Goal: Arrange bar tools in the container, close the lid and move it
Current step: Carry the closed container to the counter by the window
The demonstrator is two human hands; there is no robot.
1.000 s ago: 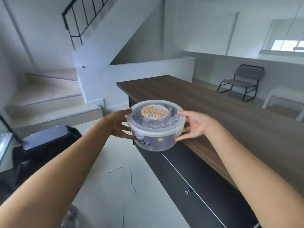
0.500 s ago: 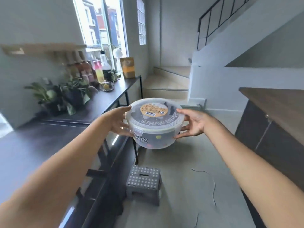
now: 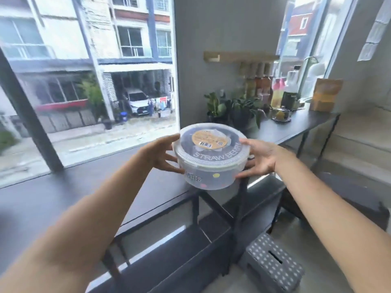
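Left hand (image 3: 164, 154) and right hand (image 3: 261, 158) half-curled, pressing opposite sides of the lidded container (image 3: 210, 158) between them, above the dark counter (image 3: 63, 199).

The round clear plastic container (image 3: 210, 166) with its lid (image 3: 211, 144) on is held in the air above the long dark bench (image 3: 63, 199), the left hand (image 3: 160, 154) on its left side and the right hand (image 3: 263, 158) on its right; leafy potted plants (image 3: 232, 108) and glass bottles (image 3: 266, 87) stand on the bench behind it to the right; the grey dotted plastic step stool (image 3: 273, 263) sits on the floor below, to the right.
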